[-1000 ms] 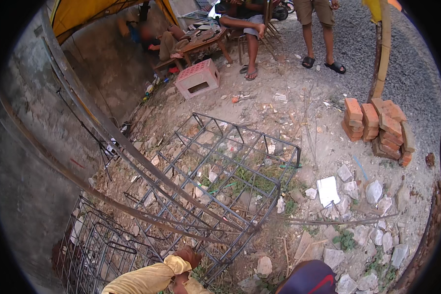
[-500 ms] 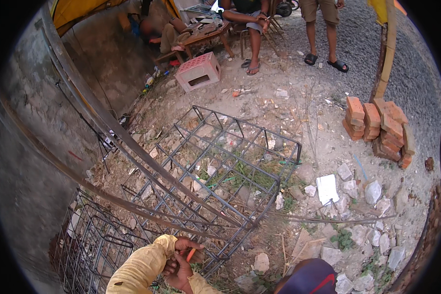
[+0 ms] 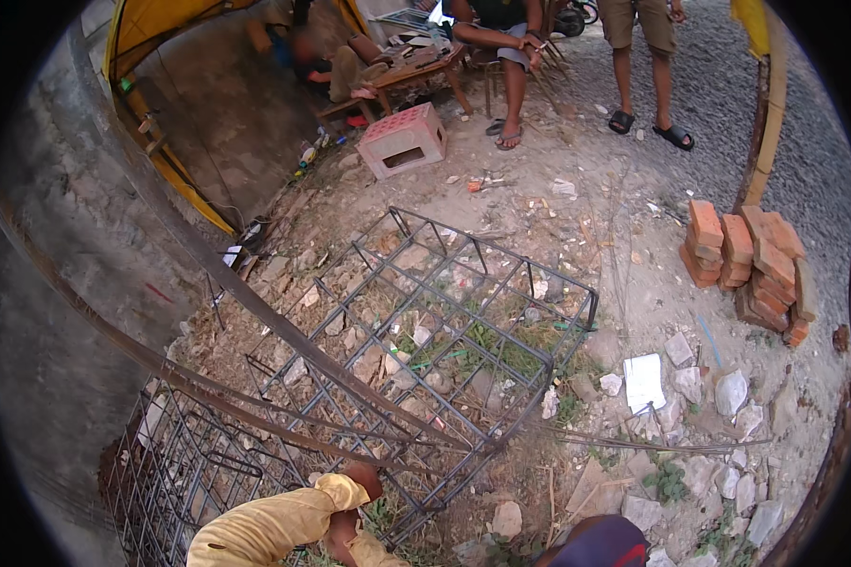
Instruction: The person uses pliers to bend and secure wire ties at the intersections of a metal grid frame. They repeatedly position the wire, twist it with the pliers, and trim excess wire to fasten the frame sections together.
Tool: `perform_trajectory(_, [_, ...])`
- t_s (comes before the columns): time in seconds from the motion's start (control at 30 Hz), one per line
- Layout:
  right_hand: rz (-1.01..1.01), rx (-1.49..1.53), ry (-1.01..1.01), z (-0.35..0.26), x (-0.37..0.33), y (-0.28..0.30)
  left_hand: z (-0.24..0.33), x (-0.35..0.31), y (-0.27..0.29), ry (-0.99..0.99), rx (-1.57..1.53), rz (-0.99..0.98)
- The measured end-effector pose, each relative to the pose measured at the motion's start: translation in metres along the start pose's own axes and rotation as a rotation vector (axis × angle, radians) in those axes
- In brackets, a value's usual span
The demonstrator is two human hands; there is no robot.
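My left hand, in a dirty yellow sleeve, is bent downward beside the near end of a steel rebar cage. Just below it is my right hand, its wrist coming out of another yellow cuff. The fingers of both are turned away or blurred, so whatever they may hold is hidden. The cage lies on rubble and weeds and has a grid of bars. Long dark bars slant across it from the upper left, ending near my hands.
More rebar lies at the lower left beside a grey wall. Stacked orange bricks, broken stones and a white paper are on the right. Beyond stand a pink crate, a wooden table and several people.
The view has shifted, so the scene sits farther right and slightly lower. My hands have tilted down, and an orange object seen between them before is out of sight.
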State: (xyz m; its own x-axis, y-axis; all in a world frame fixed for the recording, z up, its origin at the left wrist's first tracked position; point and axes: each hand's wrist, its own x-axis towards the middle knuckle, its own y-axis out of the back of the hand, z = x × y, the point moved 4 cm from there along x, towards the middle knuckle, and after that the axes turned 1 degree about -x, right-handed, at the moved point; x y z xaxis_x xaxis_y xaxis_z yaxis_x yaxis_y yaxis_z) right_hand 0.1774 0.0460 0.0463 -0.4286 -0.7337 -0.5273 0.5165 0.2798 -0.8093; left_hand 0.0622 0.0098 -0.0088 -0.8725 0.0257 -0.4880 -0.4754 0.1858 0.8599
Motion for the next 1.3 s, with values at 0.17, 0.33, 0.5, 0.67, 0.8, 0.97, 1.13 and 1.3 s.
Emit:
perform_trajectory(0.17, [-0.068,0.105,0.024,-0.006,0.011,-0.005,0.022,-0.014,0.020,0.058,0.125,-0.042])
perform_trajectory(0.33, [-0.147,0.230,0.033,-0.003,0.012,-0.008,0.018,-0.032,-0.011,-0.055,0.394,0.090])
perform_trajectory(0.5, [-0.240,0.347,0.075,-0.003,0.018,-0.001,0.029,-0.021,0.030,0.146,-0.115,-0.098])
perform_trajectory(0.67, [-0.238,0.468,0.037,0.006,0.005,-0.007,-0.017,0.007,0.026,0.161,-0.526,-0.951])
perform_trajectory(0.8, [-0.597,0.510,-0.161,-0.021,-0.018,-0.014,0.004,-0.015,0.018,0.267,-1.773,-1.252])
perform_trajectory(0.97, [-0.462,0.267,-0.174,-0.004,-0.008,0.006,-0.023,-0.026,-0.012,0.346,-1.506,-0.663])
perform_trajectory(1.13, [-0.326,0.180,0.116,0.009,0.002,-0.010,0.042,-0.031,0.045,0.156,0.297,0.290])
perform_trajectory(1.3, [-0.469,0.424,-0.096,0.015,0.001,-0.007,0.062,-0.040,0.065,0.075,0.207,0.243])
